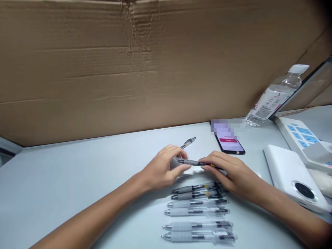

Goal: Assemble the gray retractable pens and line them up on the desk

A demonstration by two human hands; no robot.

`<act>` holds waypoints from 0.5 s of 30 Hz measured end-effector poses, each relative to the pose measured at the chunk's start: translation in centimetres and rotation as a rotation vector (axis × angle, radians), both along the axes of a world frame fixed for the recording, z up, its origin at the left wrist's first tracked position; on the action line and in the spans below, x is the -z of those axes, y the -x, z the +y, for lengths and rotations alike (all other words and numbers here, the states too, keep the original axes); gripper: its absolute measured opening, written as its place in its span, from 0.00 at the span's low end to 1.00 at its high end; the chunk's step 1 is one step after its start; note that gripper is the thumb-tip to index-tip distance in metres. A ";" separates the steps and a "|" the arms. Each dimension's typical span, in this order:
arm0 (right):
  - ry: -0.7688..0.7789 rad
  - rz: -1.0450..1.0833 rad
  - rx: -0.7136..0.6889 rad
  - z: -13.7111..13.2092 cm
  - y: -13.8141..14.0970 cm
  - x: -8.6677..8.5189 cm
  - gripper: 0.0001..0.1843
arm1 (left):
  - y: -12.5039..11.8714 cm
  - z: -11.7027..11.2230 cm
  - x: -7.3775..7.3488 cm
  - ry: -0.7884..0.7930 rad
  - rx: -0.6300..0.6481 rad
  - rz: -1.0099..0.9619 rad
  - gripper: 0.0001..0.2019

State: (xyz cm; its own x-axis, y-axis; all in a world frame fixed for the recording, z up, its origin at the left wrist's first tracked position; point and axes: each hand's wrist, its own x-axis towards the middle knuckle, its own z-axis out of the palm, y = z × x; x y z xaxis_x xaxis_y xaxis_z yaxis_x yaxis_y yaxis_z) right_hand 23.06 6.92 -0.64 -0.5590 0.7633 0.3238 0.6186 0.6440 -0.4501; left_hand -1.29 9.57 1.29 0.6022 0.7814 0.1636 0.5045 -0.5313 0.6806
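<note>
Both hands meet over the middle of a pale grey table (77, 180). My left hand (163, 167) pinches the grey grip end of a pen (193, 163) that lies level between the hands. My right hand (228, 173) closes its fingers on the other end of the same pen. Just below the hands lies a neat column of several pens (198, 212) with grey grips, tips pointing left. One more pen (188, 142) rests alone on the table behind my left hand.
A phone (229, 142) with a lit screen lies behind my right hand. A clear water bottle (275, 95) leans at the back right. A white device (293, 176) and a white panel with blue buttons (303, 138) sit at the right. A cardboard wall (129, 69) closes the back.
</note>
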 end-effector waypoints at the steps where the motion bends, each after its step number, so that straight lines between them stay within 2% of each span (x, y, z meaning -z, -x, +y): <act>1: 0.001 -0.004 0.001 0.0 0.0 0.0 0.12 | 0.0 0.0 -0.1 -0.031 0.040 -0.035 0.20; 2: -0.001 -0.006 0.001 0.0 0.0 0.0 0.12 | -0.1 -0.1 -0.2 -0.053 0.070 -0.064 0.32; 3: -0.003 -0.005 0.000 0.0 0.0 -0.1 0.12 | -0.1 -0.1 -0.2 -0.057 0.076 -0.076 0.37; 4: -0.005 -0.002 0.000 0.0 0.0 -0.1 0.12 | -0.2 -0.1 -0.2 -0.042 0.054 -0.063 0.34; 6: -0.004 0.004 0.001 0.0 0.0 -0.2 0.12 | -0.3 0.0 0.0 0.013 -0.028 -0.004 0.15; 8: -0.005 -0.008 -0.006 -0.1 0.1 -0.1 0.12 | -0.2 0.0 0.1 0.015 -0.054 0.018 0.18; 10: -0.005 -0.030 -0.025 -0.2 0.1 0.0 0.11 | -0.1 0.1 -0.1 -0.040 0.020 -0.026 0.12; 12: -0.002 -0.041 -0.034 -0.2 0.2 0.1 0.11 | 0.1 0.1 -0.5 -0.067 0.086 -0.073 0.30; 13: -0.001 -0.040 -0.031 -0.2 0.3 0.1 0.11 | 0.1 0.1 -0.7 -0.052 0.086 -0.072 0.33; 14: -0.004 -0.033 -0.026 -0.3 0.4 0.0 0.11 | 0.1 0.1 -0.8 -0.029 0.069 -0.052 0.29; 15: -0.012 -0.025 -0.021 -0.3 0.5 0.0 0.11 | 0.0 0.1 -0.8 -0.003 0.049 -0.019 0.20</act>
State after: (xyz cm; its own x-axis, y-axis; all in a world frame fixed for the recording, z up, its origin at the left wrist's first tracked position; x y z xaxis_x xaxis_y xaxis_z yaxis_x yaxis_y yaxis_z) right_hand 22.60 6.63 -0.63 -0.5825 0.7476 0.3189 0.6162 0.6621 -0.4265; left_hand -1.34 9.63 2.11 0.6364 0.7507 0.1773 0.4650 -0.5568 0.6883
